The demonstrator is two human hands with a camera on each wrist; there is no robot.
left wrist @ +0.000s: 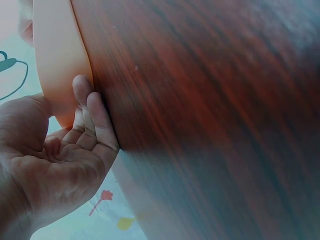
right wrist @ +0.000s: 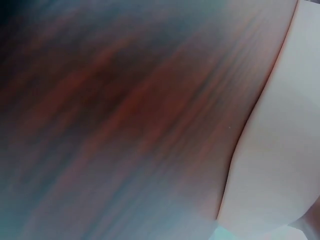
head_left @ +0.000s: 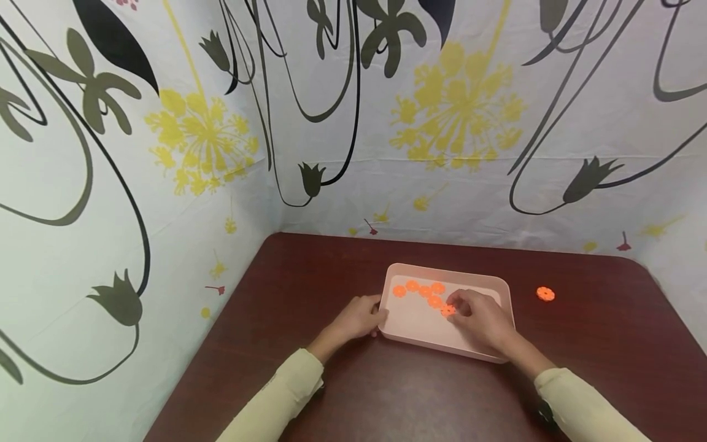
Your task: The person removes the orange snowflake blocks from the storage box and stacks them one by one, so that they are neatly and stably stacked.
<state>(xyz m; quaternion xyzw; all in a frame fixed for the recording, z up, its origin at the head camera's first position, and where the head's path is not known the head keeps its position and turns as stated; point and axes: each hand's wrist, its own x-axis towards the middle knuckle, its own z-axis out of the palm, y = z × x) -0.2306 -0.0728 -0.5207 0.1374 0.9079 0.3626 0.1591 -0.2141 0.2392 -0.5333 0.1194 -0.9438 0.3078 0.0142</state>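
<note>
A shallow pale pink tray (head_left: pixel 411 322) lies on the dark wooden table. My left hand (head_left: pixel 360 316) grips its left end, thumb on the rim and fingers against the outer wall; the left wrist view shows these curled fingers (left wrist: pixel 100 117) on the tray's side (left wrist: pixel 62 55). Inside the tray, several flat orange flower-shaped pieces (head_left: pixel 424 291) lie in a branching line. Over the tray's right half, my right hand (head_left: pixel 486 319) pinches an orange flower-shaped piece (head_left: pixel 447 311) at the line's near end. In the right wrist view the tray wall (right wrist: pixel 275 135) shows, with the fingers out of sight.
Another orange flower-shaped piece (head_left: pixel 545 294) lies on the table to the right of the tray. The reddish-brown table (head_left: pixel 420 399) ends at the back and left against cloth (head_left: pixel 342 141) printed with flowers.
</note>
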